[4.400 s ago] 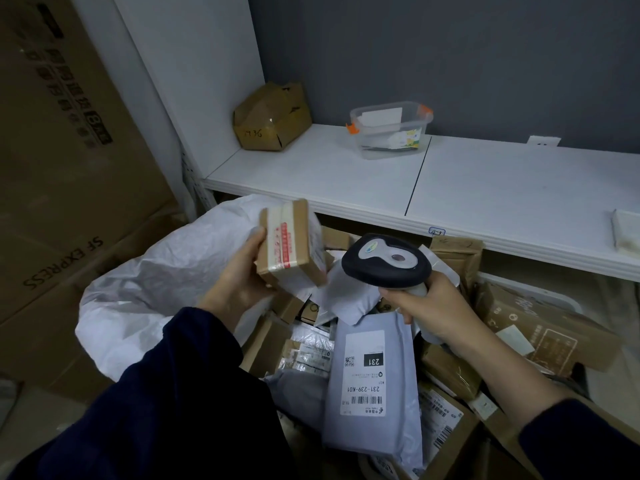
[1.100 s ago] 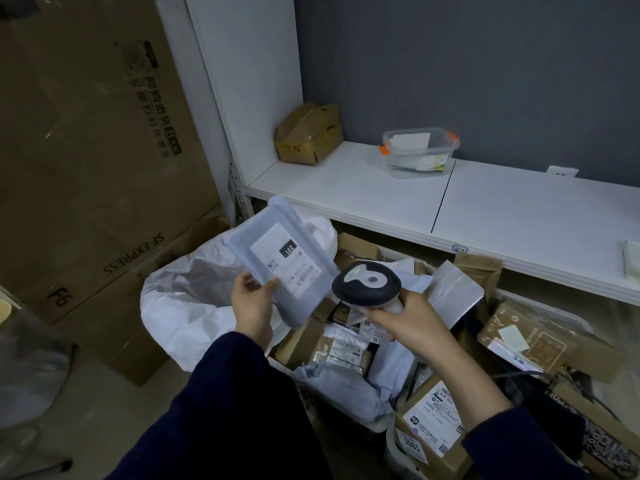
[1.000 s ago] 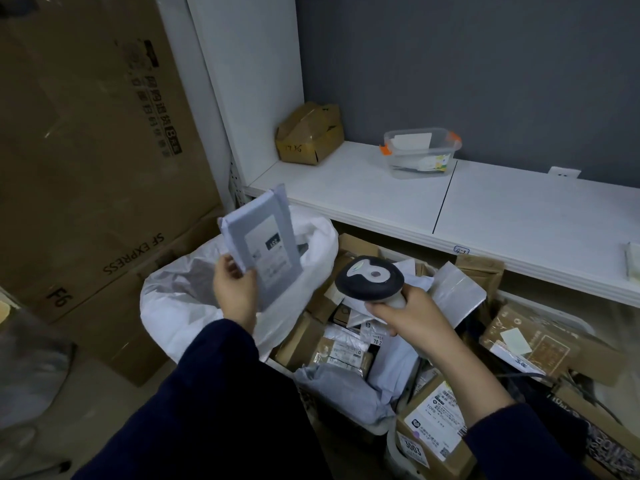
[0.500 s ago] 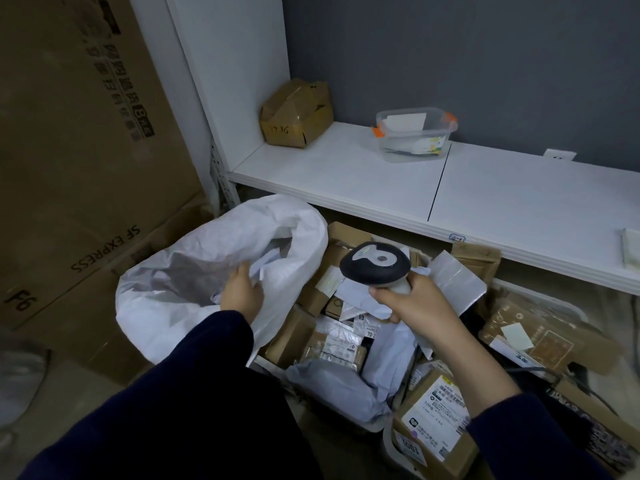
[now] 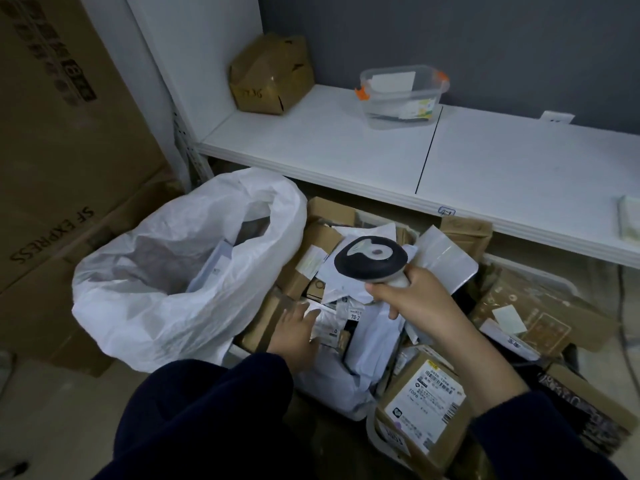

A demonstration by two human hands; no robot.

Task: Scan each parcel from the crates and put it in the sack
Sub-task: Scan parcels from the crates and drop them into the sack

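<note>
The white sack (image 5: 166, 289) stands open at the left, with the grey mailer (image 5: 216, 268) lying inside it. My left hand (image 5: 294, 332) is down in the crate beside the sack, fingers spread on a small labelled packet (image 5: 329, 323); it is blurred and I cannot tell whether it grips. My right hand (image 5: 419, 303) holds the black and white scanner (image 5: 370, 259) above the heap of parcels in the crate (image 5: 239, 348). Brown boxes and grey mailers fill that crate.
A second crate (image 5: 377, 434) at the lower right holds a labelled brown box (image 5: 422, 393). A white shelf (image 5: 346, 150) runs behind, bearing a dented cardboard box (image 5: 272, 76) and a clear plastic tub (image 5: 403, 95). Large cartons (image 5: 62, 150) stand at the left.
My left hand dropped the grey mailer into the sack, came out and moved right into the crate onto a small packet. My right hand has kept the scanner over the crate.
</note>
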